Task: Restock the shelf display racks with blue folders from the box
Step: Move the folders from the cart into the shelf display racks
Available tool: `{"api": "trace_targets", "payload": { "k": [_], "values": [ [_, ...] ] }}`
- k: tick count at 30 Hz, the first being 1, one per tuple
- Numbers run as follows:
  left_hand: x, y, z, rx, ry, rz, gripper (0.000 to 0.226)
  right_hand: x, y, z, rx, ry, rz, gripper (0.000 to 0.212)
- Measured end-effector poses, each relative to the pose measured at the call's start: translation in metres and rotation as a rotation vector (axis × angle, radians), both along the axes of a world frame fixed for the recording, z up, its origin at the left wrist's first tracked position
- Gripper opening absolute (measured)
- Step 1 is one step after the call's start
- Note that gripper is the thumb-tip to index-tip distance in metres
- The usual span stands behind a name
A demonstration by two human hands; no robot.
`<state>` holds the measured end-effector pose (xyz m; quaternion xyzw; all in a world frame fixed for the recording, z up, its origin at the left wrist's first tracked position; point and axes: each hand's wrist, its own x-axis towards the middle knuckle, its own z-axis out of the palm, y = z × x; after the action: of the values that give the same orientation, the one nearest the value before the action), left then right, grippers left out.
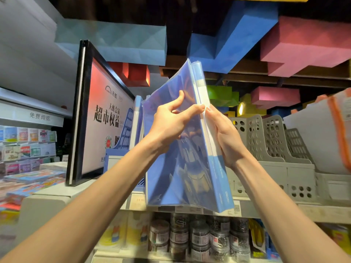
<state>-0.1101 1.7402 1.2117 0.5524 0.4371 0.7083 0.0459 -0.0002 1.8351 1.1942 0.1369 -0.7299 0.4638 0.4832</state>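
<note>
Above white shelf (pixel 57 194), under coloured ceiling blocks (pixel 303 44): hands, left (pixel 169 124), right (pixel 226 137), clamped on blue folders (pixel 180 177).

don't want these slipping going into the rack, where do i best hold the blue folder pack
By the spine, about mid-height, coming from the right: that edge is thick and stiff, while the broad face of the blue folder pack is glossy wrap. It stands upright, so the left hand pinching the face steadies it while the right hand takes the spine.
</note>
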Motion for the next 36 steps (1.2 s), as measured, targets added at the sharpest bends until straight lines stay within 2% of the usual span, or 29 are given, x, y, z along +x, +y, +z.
{"api": "trace_targets", "payload": {
  "k": [5,10,17,27,32,34,36],
  "values": [
    [0.0,0.001,-0.013,-0.023,0.052,0.007,0.087,0.004,-0.005,-0.01,-0.075,0.009,0.099,0.041],
    [0.005,-0.003,-0.022,-0.034,0.065,-0.003,0.103,0.004,-0.007,-0.022,-0.145,0.029,0.156,0.044],
    [0.005,-0.008,-0.025,-0.052,0.071,-0.024,0.1,0.008,-0.01,-0.024,-0.198,0.018,0.249,0.044],
    [0.01,-0.018,-0.03,-0.064,0.132,-0.016,0.078,0.014,-0.011,-0.031,-0.199,0.024,0.203,0.043],
    [0.012,-0.022,-0.031,-0.064,0.159,-0.022,0.084,0.018,-0.02,-0.032,-0.18,0.04,0.188,0.042],
    [0.016,-0.026,-0.029,-0.088,0.159,-0.014,0.074,0.02,-0.023,-0.033,-0.156,0.053,0.168,0.045],
    [0.023,-0.03,-0.024,-0.116,0.139,-0.045,0.047,0.024,-0.024,-0.031,-0.137,0.053,0.12,0.055]
  ]
}}
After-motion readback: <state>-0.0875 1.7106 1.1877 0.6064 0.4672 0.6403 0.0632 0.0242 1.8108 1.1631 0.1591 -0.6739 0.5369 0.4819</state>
